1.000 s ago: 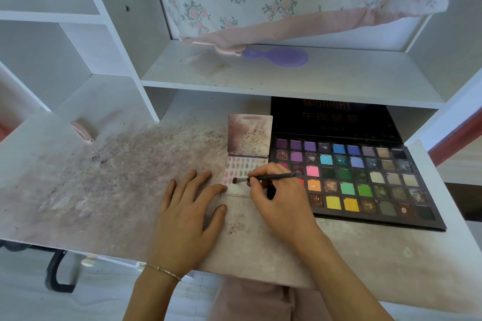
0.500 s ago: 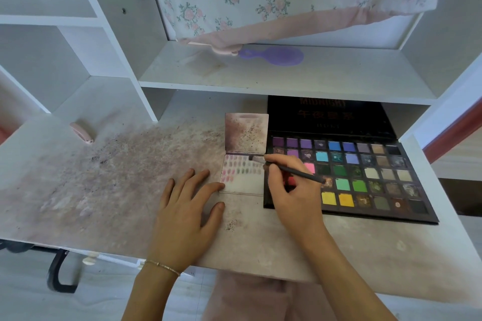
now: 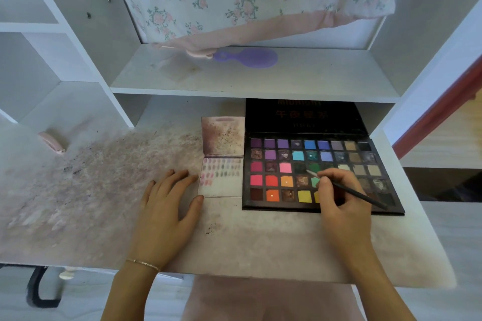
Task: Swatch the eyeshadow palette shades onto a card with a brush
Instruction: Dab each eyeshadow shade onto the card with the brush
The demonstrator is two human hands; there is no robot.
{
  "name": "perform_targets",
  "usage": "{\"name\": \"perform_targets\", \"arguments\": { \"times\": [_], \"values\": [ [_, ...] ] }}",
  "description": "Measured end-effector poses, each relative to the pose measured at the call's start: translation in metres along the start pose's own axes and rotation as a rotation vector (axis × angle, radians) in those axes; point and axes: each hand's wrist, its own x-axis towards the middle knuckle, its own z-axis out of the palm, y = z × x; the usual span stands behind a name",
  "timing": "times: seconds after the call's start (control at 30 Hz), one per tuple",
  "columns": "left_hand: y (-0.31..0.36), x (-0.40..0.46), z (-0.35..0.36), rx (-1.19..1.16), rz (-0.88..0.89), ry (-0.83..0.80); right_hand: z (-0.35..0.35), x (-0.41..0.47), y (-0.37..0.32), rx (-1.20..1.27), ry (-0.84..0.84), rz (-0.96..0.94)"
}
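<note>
While the right hand (image 3: 341, 193) pinches the brush (image 3: 347, 189) with curled fingers, its tip sits on a green pan in the palette (image 3: 273, 164). The left hand (image 3: 167, 206) lies flat on the desk (image 3: 78, 190), fingers straight and spread, touching the left edge of the card (image 3: 221, 180). The card lies just left of the open palette. A purple hairbrush (image 3: 247, 58) rests on the shelf (image 3: 313, 78) above.

free: desk (image 3: 86, 190) left half | blocked: shelf (image 3: 250, 91) overhead, palette lid (image 3: 302, 117) behind
</note>
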Motion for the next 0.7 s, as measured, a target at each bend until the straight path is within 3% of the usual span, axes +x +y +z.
{"name": "perform_targets", "arguments": {
  "times": [0.4, 0.7],
  "values": [
    [0.005, 0.071, -0.003, -0.348, -0.102, 0.152, 0.000, 0.005, 0.003, -0.048, -0.041, 0.011],
    [0.002, 0.083, 0.012, -0.353, -0.103, 0.219, 0.001, 0.005, 0.006, -0.138, -0.086, 0.009]
  ]
}}
